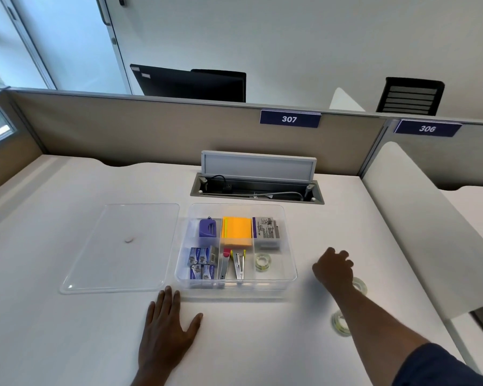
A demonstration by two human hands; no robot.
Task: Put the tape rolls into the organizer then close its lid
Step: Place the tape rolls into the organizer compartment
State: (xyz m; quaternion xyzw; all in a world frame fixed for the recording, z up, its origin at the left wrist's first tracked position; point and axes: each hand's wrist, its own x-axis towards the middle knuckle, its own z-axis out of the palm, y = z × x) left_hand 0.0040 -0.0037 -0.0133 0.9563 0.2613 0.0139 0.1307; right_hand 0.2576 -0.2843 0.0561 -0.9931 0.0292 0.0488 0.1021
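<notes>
right hand [333, 270]: curled over a tape roll [360, 285], grip possibly loose
left hand [166, 327]: flat, open, empty
risk: roll slips short of organizer [289, 263]

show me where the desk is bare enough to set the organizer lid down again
Bare desk lies left of the lid and in front of the organizer, between the left hand and right forearm. Right of the organizer is crowded: right hand and two tape rolls.
</notes>
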